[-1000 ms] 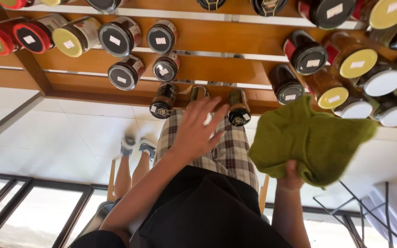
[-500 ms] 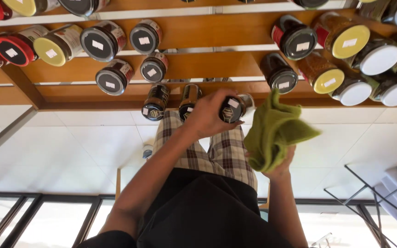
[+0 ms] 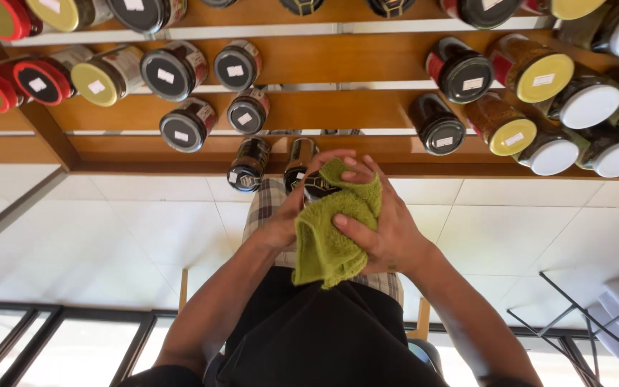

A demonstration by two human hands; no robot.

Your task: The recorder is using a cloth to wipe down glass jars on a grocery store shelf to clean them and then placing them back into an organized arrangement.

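Observation:
My left hand (image 3: 279, 223) grips a small dark jar (image 3: 317, 188) with a black lid, held just in front of the lowest wooden shelf (image 3: 145, 154). My right hand (image 3: 390, 231) presses a green cloth (image 3: 329, 247) around the jar, with fingers spread over the fabric. The cloth covers most of the jar and only its dark top shows. Two similar dark jars (image 3: 249, 163) stand on the shelf edge just left of my hands.
Rows of glass jars with black (image 3: 460, 72), yellow (image 3: 535, 72), white (image 3: 589, 104) and red (image 3: 37, 80) lids fill the wooden shelves. A white tiled floor (image 3: 109, 236) lies below. A dark metal rack (image 3: 582, 315) stands at lower right.
My left hand closed on the rightmost dark jar of the lowest row and drew it off the shelf. My right hand brought the green cloth in from the right and wrapped it over the jar.

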